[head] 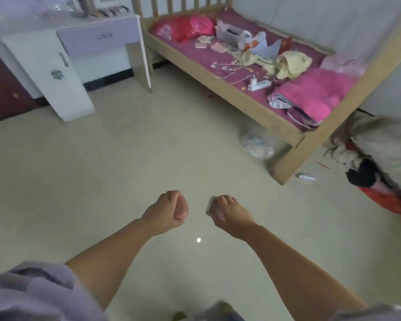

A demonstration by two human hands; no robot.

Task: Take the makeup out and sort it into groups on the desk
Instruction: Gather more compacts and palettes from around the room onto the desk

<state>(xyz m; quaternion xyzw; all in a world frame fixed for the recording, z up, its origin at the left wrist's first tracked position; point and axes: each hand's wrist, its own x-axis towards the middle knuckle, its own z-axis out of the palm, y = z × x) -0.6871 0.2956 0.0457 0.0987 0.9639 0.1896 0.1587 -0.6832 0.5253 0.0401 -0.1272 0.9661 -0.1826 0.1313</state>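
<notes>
Compact: small flat case (210,206), clasped in right hand (227,213) fingers, above the floor (102,181)
Left hand (169,210): clenched in a fist, beside the right
Arms: both outstretched forward
Surface (97,28): far left

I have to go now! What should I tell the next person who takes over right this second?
Left hand: closed in a fist; nothing visible in it.
Right hand: holding a small flat object, too blurred to name.
Both hands are out over the bare floor, away from the white desk at the far left.
Small items sit blurred on the desk top; no sorted groups can be made out.
Left: walk to the desk and sort the makeup.
</notes>
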